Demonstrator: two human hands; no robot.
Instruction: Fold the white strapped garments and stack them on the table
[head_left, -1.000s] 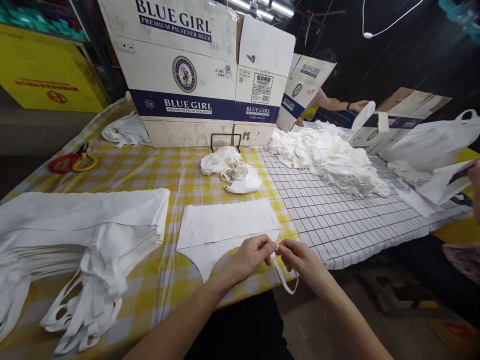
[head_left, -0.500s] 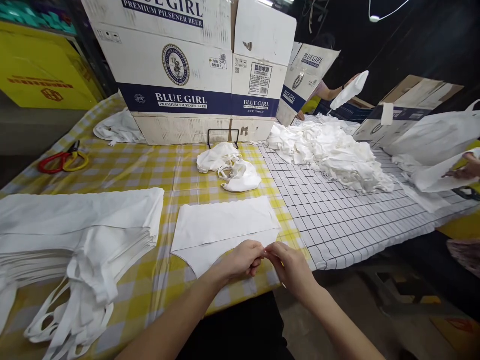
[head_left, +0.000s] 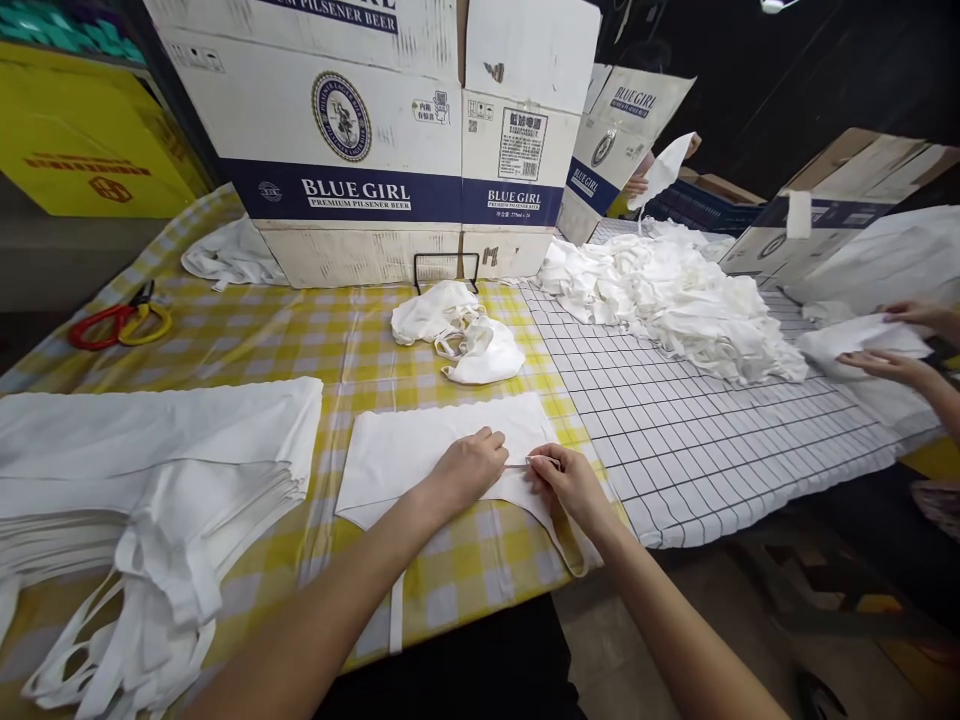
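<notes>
A white strapped garment (head_left: 405, 440), cut like a bra top, lies flat in front of me on the yellow checked cloth. My left hand (head_left: 471, 468) is closed over its middle, fingers curled and pinching the fabric. Close by at its right side, my right hand (head_left: 568, 484) pinches the garment's edge near a strap. One strap (head_left: 568, 540) loops down below my right hand to the table edge; another narrow strap (head_left: 396, 615) hangs beneath my left forearm. To the left lies a thick stack of similar white garments (head_left: 172, 430) with straps trailing.
Red-and-yellow-handled scissors (head_left: 120, 325) lie at the left. A crumpled white garment (head_left: 480, 345) sits before a large beer carton (head_left: 360, 200) and a black wire stand (head_left: 446, 258). A white heap (head_left: 667, 300) covers the grid cloth. Co-workers' hands (head_left: 892, 365) handle fabric at right.
My hands, earlier together at the garment's lower right edge with a strap, have moved up onto the garment and slightly apart. A strap now hangs at lower left. Co-workers' hands have shifted their fabric.
</notes>
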